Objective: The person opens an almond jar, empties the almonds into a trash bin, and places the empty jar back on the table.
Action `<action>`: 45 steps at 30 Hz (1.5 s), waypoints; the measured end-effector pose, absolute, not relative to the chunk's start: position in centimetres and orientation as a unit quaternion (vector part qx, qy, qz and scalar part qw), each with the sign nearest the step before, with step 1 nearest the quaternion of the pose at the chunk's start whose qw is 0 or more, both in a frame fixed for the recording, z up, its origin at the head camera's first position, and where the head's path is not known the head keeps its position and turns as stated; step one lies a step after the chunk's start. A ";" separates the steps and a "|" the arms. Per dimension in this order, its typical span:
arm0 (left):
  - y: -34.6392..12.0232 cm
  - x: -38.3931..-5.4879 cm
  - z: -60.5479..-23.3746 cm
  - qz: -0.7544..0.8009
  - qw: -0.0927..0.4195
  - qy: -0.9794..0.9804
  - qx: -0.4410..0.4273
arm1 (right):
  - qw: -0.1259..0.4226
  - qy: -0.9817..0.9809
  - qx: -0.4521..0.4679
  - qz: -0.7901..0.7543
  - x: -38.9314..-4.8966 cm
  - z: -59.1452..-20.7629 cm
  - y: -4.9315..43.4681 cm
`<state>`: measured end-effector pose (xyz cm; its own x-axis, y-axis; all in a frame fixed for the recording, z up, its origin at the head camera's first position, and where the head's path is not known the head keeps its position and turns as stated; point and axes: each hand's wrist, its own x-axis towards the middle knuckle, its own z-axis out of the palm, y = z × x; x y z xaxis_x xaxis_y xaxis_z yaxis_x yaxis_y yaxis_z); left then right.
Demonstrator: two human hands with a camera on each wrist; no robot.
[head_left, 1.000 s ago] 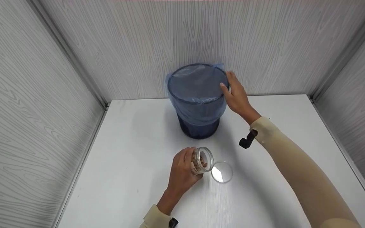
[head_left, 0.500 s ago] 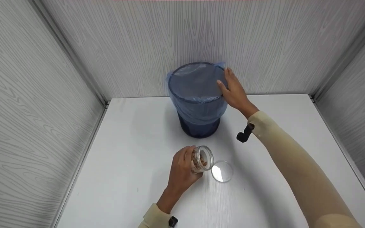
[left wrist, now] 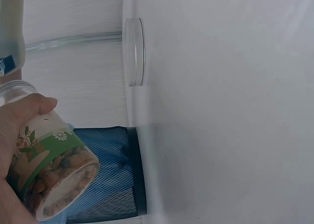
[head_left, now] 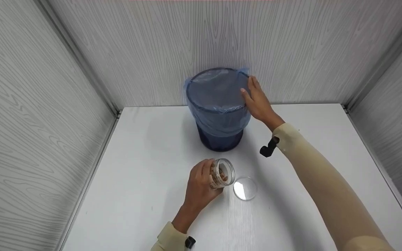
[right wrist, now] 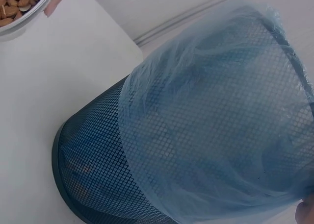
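Note:
My left hand (head_left: 199,186) grips a clear jar (head_left: 222,173) tilted with its mouth toward the right. Brown almonds (right wrist: 18,3) lie inside it, and a green and white flower label (left wrist: 41,155) wraps its side. On the tabletop just right of the jar is a clear round lid (head_left: 245,188). A dark blue mesh bin (head_left: 220,141) stands upright behind them, a thin blue plastic liner (head_left: 218,120) folded over its rim. My right hand (head_left: 259,103) rests against the right of that rim, fingers fairly straight and thumb toward the opening.
The white tabletop (head_left: 134,167) carries the bin and lid. Behind the bin rises a grey wood-grain panel (head_left: 152,52). Similar panels close off the left (head_left: 30,122) and right (head_left: 393,115) sides. Black camera mounts (head_left: 269,148) sit on the wrists.
My left hand and the jar have shifted slightly upward in the view. The right hand has slid a little along the rim, its thumb shifting slightly. Bin and lid stay put.

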<state>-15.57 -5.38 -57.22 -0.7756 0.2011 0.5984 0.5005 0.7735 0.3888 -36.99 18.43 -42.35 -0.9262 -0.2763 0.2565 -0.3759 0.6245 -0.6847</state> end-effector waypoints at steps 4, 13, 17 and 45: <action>-5.6 -15.8 -57.2 -0.300 0.263 -0.898 -0.188 | 0.066 -0.901 0.186 0.386 -37.0 -42.5 18.5; -6.1 -16.7 -56.5 -0.326 0.253 -0.894 -0.174 | 0.072 -0.907 0.189 0.369 -37.2 -42.5 18.6; -6.3 -17.1 -56.4 -0.335 0.254 -0.890 -0.175 | 0.074 -0.911 0.186 0.360 -37.2 -42.8 18.7; -9.6 -20.8 -52.7 -0.352 0.283 -0.876 -0.169 | 0.079 -0.916 0.185 0.346 -37.7 -43.6 17.5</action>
